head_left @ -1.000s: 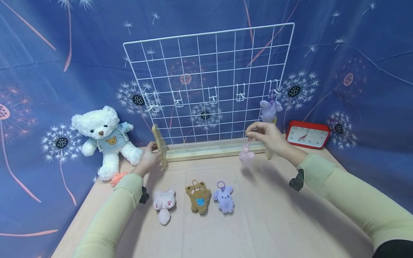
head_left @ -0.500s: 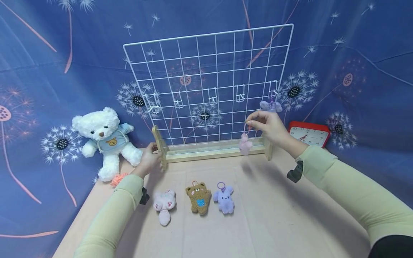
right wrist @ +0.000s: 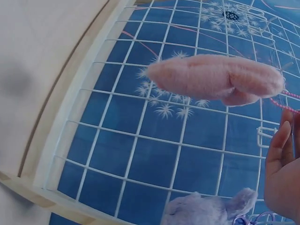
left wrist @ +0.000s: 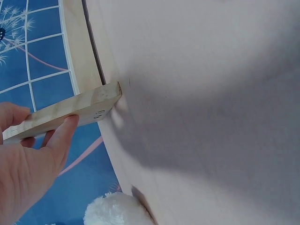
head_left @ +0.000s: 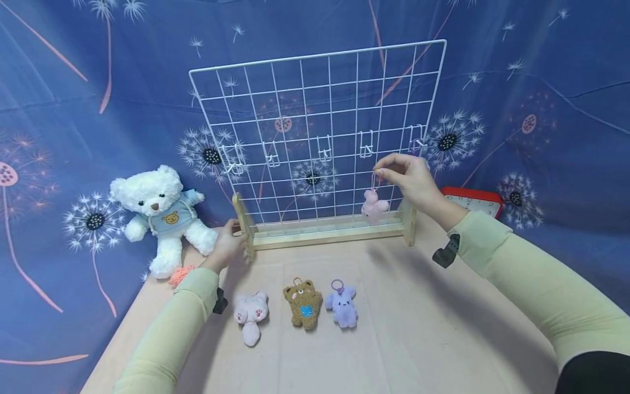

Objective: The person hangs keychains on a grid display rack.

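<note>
My right hand (head_left: 412,181) pinches the cord loop of a pink plush keychain (head_left: 375,208). The keychain dangles in front of the lower right of a white wire grid rack (head_left: 317,82), below a row of hooks. In the right wrist view the pink plush (right wrist: 211,77) hangs from a beaded pink cord (right wrist: 284,107). My left hand (head_left: 227,243) grips the wooden end foot of the rack (left wrist: 89,105), thumb on one side and fingers on the other. A purple plush keychain (right wrist: 206,208) hangs on the rightmost hook, mostly hidden behind my right hand in the head view.
On the table lie a pale pink plush (head_left: 251,316), a brown bear plush (head_left: 303,306) and a purple plush (head_left: 342,306). A white teddy bear (head_left: 162,219) sits at left beside an orange tuft (head_left: 181,274). A red clock (head_left: 474,198) stands at right, partly covered by my arm.
My right hand has risen, lifting the pink plush keychain from near the rack's base toward the hooks. It now hides most of the hanging purple plush. My left hand stays on the wooden foot.
</note>
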The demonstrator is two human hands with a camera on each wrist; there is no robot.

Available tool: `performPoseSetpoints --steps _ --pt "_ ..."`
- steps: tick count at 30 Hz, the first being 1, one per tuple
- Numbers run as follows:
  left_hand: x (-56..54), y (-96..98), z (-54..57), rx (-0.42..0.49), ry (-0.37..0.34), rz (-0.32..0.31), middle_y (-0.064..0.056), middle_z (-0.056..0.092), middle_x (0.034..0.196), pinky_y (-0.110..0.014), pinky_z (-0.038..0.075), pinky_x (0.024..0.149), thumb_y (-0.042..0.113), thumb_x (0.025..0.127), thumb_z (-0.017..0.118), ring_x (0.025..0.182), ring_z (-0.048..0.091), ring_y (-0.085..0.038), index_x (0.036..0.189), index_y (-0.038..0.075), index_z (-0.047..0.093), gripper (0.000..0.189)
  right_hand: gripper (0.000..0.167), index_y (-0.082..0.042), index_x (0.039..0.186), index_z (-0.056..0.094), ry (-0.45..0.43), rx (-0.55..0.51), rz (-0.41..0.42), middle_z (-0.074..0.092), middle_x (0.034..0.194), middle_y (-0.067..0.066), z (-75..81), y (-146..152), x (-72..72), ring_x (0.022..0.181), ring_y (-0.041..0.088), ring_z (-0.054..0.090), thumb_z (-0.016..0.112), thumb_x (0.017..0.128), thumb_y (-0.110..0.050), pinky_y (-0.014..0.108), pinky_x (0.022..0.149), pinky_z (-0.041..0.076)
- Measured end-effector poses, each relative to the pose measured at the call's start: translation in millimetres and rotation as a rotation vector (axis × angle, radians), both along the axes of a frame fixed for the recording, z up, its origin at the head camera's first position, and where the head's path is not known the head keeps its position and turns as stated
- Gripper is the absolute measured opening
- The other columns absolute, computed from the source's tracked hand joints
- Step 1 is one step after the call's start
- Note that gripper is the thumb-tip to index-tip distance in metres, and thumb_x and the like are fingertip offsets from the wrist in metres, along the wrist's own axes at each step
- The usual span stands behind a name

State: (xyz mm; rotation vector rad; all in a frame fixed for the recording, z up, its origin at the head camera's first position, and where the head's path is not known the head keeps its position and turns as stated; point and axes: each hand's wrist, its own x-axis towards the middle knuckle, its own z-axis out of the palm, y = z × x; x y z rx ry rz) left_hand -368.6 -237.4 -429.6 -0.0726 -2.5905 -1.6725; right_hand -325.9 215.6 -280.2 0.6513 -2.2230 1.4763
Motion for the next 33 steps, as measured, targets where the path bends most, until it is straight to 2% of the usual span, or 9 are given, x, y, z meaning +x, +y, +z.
performPoseSetpoints --steps 4,11,16,19,27,33 --pt "0.6 0.9 0.1 0.004 0.002 0.001 -0.036 0.042 0.146 -0.054 0.042 0.110 -0.003 0.101 0.051 0.130 0.048 -0.051 0.141 -0.008 0.037 0.042 0.014 0.001 0.107 0.073 0.007 -0.024 -0.013 0.072 0.097 0.006 6.2 -2.3 -3.9 0.084 0.016 0.063 0.070 0.098 -0.009 0.020 0.073 0.053" --pt "1.2 1.6 0.9 0.005 0.005 0.003 -0.036 0.043 0.145 -0.052 0.044 0.108 -0.004 0.101 0.051 0.128 0.050 -0.050 0.142 -0.008 0.037 0.043 0.016 0.000 0.109 0.072 0.034 0.003 -0.062 0.070 0.097 0.008 18.4 -5.4 -8.0 0.084 0.022 0.061 0.069 0.099 -0.012 0.020 0.070 0.052" --pt "1.6 1.8 1.0 0.001 0.016 0.003 -0.037 0.044 0.144 -0.052 0.043 0.109 -0.004 0.100 0.051 0.128 0.050 -0.050 0.140 -0.009 0.038 0.043 0.017 0.000 0.109 0.072 0.031 -0.014 -0.078 0.071 0.099 0.001 25.2 -7.1 -11.8 0.088 0.014 0.064 0.069 0.099 -0.014 0.020 0.077 0.053" --pt "1.5 1.6 1.0 -0.002 0.021 0.006 -0.037 0.045 0.144 -0.052 0.042 0.110 -0.005 0.099 0.051 0.128 0.050 -0.050 0.140 -0.009 0.039 0.043 0.017 0.001 0.109 0.072 0.031 -0.034 -0.068 0.071 0.101 0.001 28.2 -7.8 -13.3 0.088 0.013 0.064 0.069 0.099 -0.013 0.021 0.076 0.053" --pt "1.5 1.5 1.3 -0.012 0.025 0.010 -0.037 0.046 0.143 -0.052 0.042 0.110 -0.005 0.099 0.052 0.128 0.050 -0.049 0.138 -0.010 0.040 0.042 0.019 0.000 0.111 0.072 0.002 -0.033 -0.096 0.070 0.104 0.009 28.3 -8.0 -19.5 0.085 0.016 0.063 0.066 0.100 -0.015 0.021 0.074 0.053" --pt "1.3 1.7 2.1 0.007 0.016 0.008 -0.037 0.044 0.145 -0.053 0.041 0.111 -0.005 0.099 0.051 0.130 0.048 -0.051 0.139 -0.010 0.039 0.042 0.018 -0.001 0.112 0.071 -0.047 -0.048 -0.116 0.069 0.105 0.009 25.0 -8.4 -24.4 0.093 0.024 0.064 0.064 0.101 -0.015 0.020 0.076 0.053"
